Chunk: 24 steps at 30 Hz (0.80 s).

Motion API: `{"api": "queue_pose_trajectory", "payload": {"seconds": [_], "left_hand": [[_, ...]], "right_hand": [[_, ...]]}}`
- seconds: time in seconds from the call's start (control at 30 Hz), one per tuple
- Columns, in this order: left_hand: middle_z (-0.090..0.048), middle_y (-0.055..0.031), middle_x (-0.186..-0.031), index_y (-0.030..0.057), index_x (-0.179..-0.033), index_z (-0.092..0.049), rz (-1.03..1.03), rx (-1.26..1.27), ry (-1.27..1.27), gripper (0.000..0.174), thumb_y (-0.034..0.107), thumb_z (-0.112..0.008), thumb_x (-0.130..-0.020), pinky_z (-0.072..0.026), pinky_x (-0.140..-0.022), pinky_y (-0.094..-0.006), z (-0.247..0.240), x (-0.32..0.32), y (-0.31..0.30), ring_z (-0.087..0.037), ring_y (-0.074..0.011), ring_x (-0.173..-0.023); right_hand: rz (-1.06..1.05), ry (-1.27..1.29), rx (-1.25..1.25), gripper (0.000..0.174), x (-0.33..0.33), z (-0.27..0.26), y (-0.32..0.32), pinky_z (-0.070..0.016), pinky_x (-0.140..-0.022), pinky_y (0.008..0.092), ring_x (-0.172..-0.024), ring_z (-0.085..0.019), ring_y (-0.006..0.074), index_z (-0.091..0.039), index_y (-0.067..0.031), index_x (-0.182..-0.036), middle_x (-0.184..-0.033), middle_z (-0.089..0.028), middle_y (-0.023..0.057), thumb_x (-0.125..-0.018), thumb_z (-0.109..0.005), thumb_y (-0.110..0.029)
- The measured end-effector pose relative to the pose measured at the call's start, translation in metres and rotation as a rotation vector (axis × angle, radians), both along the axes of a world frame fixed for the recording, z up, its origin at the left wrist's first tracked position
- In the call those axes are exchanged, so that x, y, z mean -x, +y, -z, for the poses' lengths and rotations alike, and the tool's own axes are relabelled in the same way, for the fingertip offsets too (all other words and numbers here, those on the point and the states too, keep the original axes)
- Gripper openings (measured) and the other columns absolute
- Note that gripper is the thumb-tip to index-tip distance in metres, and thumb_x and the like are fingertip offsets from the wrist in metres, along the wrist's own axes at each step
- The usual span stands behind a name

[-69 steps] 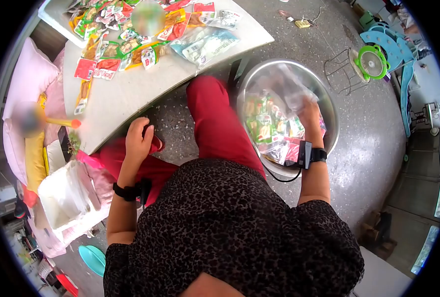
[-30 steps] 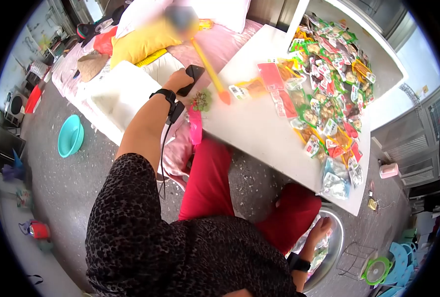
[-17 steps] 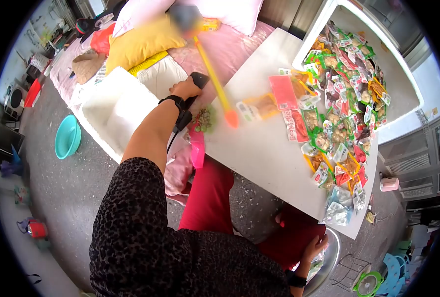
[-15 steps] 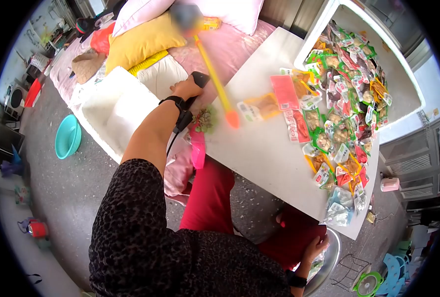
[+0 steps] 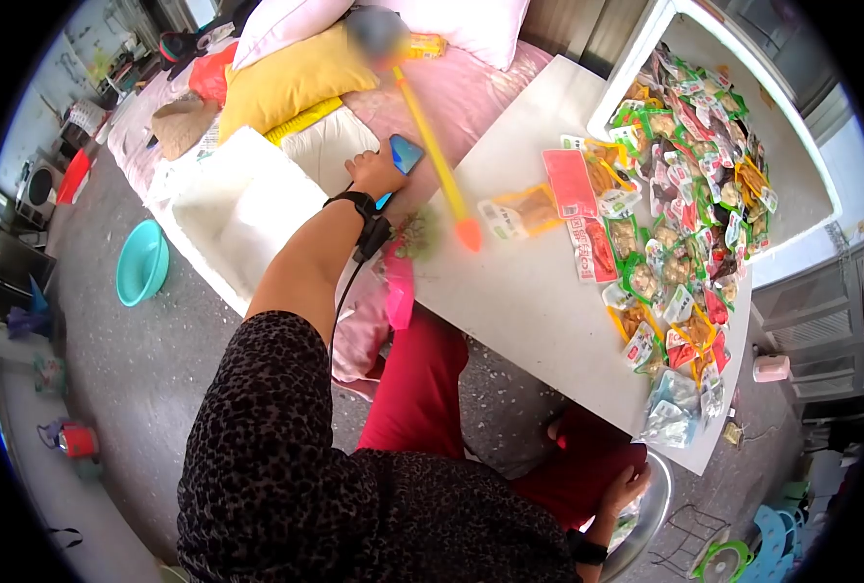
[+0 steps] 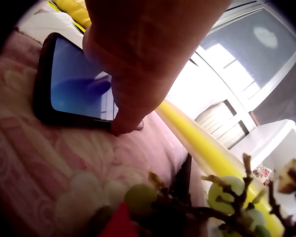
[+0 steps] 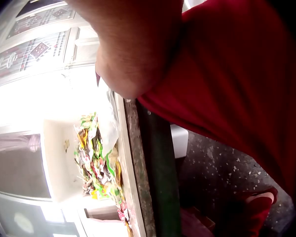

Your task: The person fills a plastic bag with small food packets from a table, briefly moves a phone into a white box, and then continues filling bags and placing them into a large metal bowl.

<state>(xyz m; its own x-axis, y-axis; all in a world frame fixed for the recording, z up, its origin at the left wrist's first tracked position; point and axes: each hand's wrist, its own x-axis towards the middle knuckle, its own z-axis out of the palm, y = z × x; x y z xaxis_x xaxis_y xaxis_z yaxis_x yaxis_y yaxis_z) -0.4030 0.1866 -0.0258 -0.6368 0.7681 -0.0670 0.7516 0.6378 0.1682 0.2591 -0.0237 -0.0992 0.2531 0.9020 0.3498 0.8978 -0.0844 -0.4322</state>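
Note:
My left hand (image 5: 378, 173) reaches across to the pink bed and holds a dark-cased smartphone (image 5: 406, 154) by its edges. The phone's screen is lit blue. In the left wrist view the smartphone (image 6: 81, 89) lies close over the pink cover, partly hidden by the hand (image 6: 143, 54), with one digit tip at its near edge. My right hand (image 5: 626, 489) rests by the right knee, above the metal basin (image 5: 657, 505), fingers loosely bent and holding nothing. In the right wrist view the hand (image 7: 133, 54) lies against the red trouser leg (image 7: 227, 84).
A white table (image 5: 519, 321) carries scattered snack packets (image 5: 641, 282) and a white foam box (image 5: 801, 209) full of more. A yellow rod (image 5: 437, 160) with an orange tip and a grape stem (image 6: 227, 195) are near the left hand. Another foam box (image 5: 228, 262) stands left.
The right hand has left the bag in the basin and moved to the knee. The left hand has reached to the smartphone, whose dark screen is now lit. The head view has swung left.

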Motion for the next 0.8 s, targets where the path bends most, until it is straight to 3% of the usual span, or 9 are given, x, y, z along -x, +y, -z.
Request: {"api": "queue_pose_trajectory", "payload": {"seconds": [0.6, 0.7, 0.8], "left_hand": [[-0.043, -0.0203, -0.110, 0.0110, -0.123, -0.024, -0.016, 0.077, -0.045, 0.082, 0.042, -0.060, -0.056, -0.0170, -0.090, -0.0510, 0.001, 0.001, 0.002, -0.038, -0.0335, -0.107], [-0.042, -0.0198, -0.112, 0.0086, -0.120, -0.031, -0.001, 0.086, -0.078, 0.079, 0.044, -0.059, -0.056, -0.0216, -0.089, -0.0516, -0.008, 0.000, -0.001, -0.037, -0.0353, -0.107], [-0.048, -0.0190, -0.106, 0.0048, -0.112, -0.042, 0.084, -0.057, -0.208, 0.067, 0.044, -0.057, -0.060, -0.0320, -0.085, -0.0445, -0.006, 0.016, 0.006, -0.042, -0.0337, -0.103]], "right_hand": [[0.026, 0.011, 0.049, 0.038, -0.005, 0.001, 0.001, -0.0347, -0.081, 0.0383, -0.092, -0.044, 0.0335, -0.038, 0.0030, -0.111, -0.103, -0.045, 0.0219, -0.078, -0.045, -0.015], [0.056, -0.013, 0.057, 0.038, 0.001, -0.005, 0.000, -0.0344, -0.082, 0.0379, -0.094, -0.044, 0.0336, -0.039, 0.0023, -0.111, -0.103, -0.046, 0.0213, -0.078, -0.045, -0.016], [0.048, 0.017, 0.083, 0.038, 0.003, -0.008, 0.002, -0.0340, -0.083, 0.0374, -0.096, -0.044, 0.0335, -0.039, 0.0016, -0.110, -0.105, -0.046, 0.0209, -0.078, -0.045, -0.016]]}}
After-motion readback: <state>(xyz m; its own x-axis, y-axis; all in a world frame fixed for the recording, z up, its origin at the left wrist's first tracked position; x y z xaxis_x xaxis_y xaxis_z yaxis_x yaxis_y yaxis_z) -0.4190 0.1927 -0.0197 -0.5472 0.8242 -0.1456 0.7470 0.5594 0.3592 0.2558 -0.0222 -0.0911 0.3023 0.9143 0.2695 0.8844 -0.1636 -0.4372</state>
